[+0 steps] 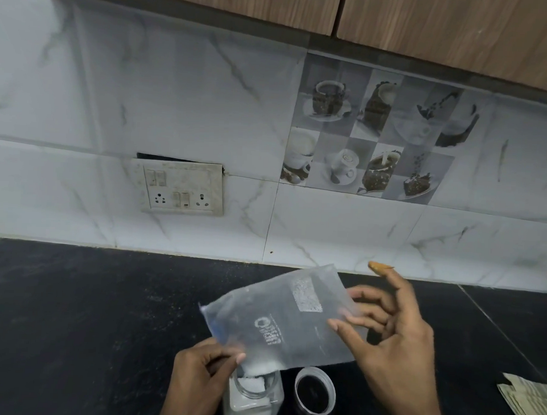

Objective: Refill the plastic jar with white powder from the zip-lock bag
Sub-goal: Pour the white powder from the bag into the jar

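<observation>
At the lower centre-left of the frame, the left hand (202,383) has its fingers curled and its thumb pinching the low corner of the zip-lock bag (279,320), right over the mouth of the plastic jar (251,397). The jar stands upright on the black countertop (73,308), at the bottom edge just right of that hand. It already holds white powder (252,384), and a little more sits in the bag's low corner just above it.

The bag slants from that corner up towards the right, with its blue zip edge on the left side. It looks nearly spent, so the job is probably to coax out the last of the powder. This should go best with the pinched corner kept narrow and centred over the jar's opening. Raise the high end so the powder slides down the crease, and tap lightly rather than shake, since the light film could flick powder onto the counter.

Just right of the jar, the black lid (315,394) lies open side up, close enough to catch a spill. Further right, the right hand (394,347) clamps the bag's high end, thumb on the front and fingers behind, with one finger raised free. At the lower right edge lie folded greenish sheets (530,403), well apart from the pour.
</observation>
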`<action>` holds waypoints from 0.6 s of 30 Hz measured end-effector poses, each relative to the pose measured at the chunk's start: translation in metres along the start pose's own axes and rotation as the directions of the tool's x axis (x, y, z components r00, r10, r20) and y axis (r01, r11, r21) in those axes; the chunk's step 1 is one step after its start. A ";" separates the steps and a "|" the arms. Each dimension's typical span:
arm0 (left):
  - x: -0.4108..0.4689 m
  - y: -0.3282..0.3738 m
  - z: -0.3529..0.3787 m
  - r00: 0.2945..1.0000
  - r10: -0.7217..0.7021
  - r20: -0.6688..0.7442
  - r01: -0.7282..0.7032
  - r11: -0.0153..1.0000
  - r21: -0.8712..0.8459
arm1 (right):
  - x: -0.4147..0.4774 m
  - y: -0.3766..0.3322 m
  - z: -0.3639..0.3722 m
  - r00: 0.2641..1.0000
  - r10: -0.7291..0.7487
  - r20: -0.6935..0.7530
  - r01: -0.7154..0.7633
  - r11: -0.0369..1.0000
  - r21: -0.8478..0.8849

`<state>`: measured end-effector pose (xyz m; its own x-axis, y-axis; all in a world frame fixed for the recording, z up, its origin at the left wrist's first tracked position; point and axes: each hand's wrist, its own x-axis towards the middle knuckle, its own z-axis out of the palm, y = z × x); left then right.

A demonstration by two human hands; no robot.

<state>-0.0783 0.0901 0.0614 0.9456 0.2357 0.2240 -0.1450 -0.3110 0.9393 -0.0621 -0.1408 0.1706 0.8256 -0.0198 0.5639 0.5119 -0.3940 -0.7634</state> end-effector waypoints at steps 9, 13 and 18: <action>-0.001 -0.008 0.000 0.998 -0.069 0.002 0.069 0.997 0.047 | -0.002 -0.006 -0.017 0.992 0.025 0.126 0.027 0.919 -0.394; -0.001 0.001 0.004 0.998 -0.062 0.023 0.062 0.998 -0.004 | -0.004 -0.009 -0.013 1.000 0.028 0.002 -0.027 0.962 -0.271; -0.004 0.003 0.005 0.998 -0.062 0.025 0.063 0.998 -0.017 | -0.005 -0.015 -0.010 0.998 0.052 -0.029 -0.057 0.977 -0.207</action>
<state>-0.0812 0.0837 0.0622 0.9598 0.2316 0.1584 -0.0902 -0.2801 0.9557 -0.0759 -0.1439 0.1827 0.8442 -0.0667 0.5319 0.4035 -0.5742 -0.7124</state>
